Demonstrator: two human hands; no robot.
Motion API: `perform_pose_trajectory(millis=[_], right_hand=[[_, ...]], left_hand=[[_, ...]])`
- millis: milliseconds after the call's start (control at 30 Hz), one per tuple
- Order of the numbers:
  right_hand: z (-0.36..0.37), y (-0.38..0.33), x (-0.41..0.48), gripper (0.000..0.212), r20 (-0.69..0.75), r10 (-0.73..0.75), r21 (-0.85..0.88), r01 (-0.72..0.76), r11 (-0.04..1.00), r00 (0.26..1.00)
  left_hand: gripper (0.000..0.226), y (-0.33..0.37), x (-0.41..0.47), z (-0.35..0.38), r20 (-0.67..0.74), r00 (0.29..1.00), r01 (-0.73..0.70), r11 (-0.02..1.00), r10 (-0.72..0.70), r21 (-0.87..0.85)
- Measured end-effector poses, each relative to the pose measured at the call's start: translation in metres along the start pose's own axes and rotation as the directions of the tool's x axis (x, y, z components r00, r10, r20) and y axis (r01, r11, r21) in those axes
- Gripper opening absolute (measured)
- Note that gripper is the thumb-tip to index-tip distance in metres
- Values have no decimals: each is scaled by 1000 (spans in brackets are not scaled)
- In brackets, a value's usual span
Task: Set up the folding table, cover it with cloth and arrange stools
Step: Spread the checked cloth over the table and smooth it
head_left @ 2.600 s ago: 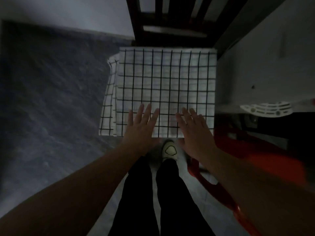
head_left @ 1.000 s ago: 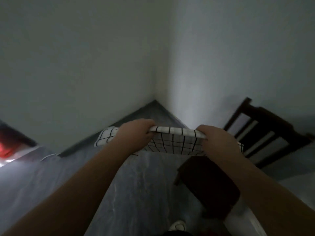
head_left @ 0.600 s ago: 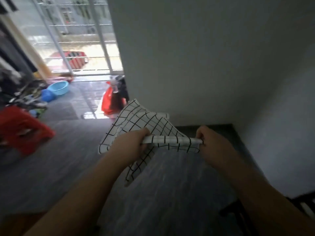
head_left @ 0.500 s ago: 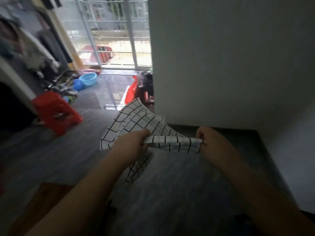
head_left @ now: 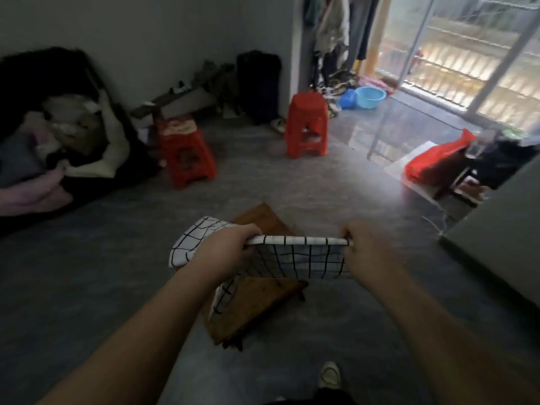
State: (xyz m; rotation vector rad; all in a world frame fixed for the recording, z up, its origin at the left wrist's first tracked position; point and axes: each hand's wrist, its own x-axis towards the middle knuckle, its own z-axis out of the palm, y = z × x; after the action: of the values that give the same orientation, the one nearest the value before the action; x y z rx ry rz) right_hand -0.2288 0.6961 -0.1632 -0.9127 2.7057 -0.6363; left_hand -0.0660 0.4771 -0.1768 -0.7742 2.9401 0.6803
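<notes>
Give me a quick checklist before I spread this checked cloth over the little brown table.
1. Grip on the cloth top edge by left hand and right hand: ok.
2. The table stands top up: ok.
3. Legs of the table locked: cannot tell.
4. The cloth fully opened out: not ok, bunched beside the left hand.
5. Stools at the table: not ok, the nearer red stool and the farther red stool stand apart from it.

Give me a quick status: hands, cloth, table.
Left hand and right hand grip the folded white black-grid cloth over the small brown wooden table. Two red plastic stools stand beyond it.
</notes>
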Motion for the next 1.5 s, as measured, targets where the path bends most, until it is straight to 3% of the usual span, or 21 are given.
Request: perform_pose_trajectory(millis=[200,400,533,800,1000,1200,1367,1500], right_hand=[[59,-76,46,23,184,-217,-9,223,975,959],[85,-123,102,20,318,-383,86,376,923,867],[88,-141,136,20,386,-409,79,412,908,827],[101,-160,183,23,356,-375,94,366,926,856],[122,-180,209,23,325,-250,61,244,968,912],[149,-209,217,27,177,-69,79,56,995,982],[162,-242,188,25,-47,181,103,-175,979,982],[158,-261,152,23,-159,310,114,-295,949,937]], left_hand=[[24,-88,-44,-6,-38,963,262,962,-265,-84],[25,-118,-55,-20,-124,871,459,877,-476,-144],[25,-124,-38,-32,-120,836,525,844,-536,-115],[23,-157,12,-50,-76,841,518,837,-536,-177],[22,-213,62,-63,-12,910,406,897,-414,-172],[19,-284,129,-77,136,980,174,957,-145,-230],[19,-317,172,-97,242,956,-96,956,166,-276],[16,-323,185,-105,248,919,-217,918,307,-332]])
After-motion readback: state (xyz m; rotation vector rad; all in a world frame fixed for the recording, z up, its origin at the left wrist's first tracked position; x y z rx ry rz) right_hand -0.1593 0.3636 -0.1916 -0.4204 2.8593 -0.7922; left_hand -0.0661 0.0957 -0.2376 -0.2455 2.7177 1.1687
